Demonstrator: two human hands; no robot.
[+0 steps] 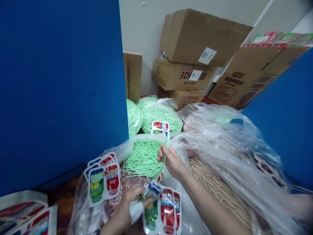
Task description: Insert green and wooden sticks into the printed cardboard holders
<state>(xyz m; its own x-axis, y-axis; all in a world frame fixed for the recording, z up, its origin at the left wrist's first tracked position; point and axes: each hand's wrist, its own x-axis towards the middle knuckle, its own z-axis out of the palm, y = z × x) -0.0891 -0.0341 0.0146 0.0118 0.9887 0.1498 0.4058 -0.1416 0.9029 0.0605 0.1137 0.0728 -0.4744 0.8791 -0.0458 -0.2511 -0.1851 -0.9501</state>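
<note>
My left hand point(134, 202), with something white around a finger, grips a printed pouch point(167, 209) at its upper part. The pouch shows a green and a red bottle-like design; another red-printed one overlaps behind it. My right hand point(172, 161) is closed on a few thin green sticks point(167, 142), held upright. Just left of it, an open clear plastic bag point(137, 138) holds a heap of loose green sticks point(143, 160). Several similar pouches point(104, 182), with sticks showing inside, lie overlapping on plastic left of my left hand.
Tan sticks point(217, 186) fill a clear bag point(230, 147) at the right. Behind are a tied bag of green sticks point(158, 116), another pouch point(160, 127) and stacked cartons point(186, 75). A blue panel point(63, 81) stands left. More pouches point(31, 215) lie lower left.
</note>
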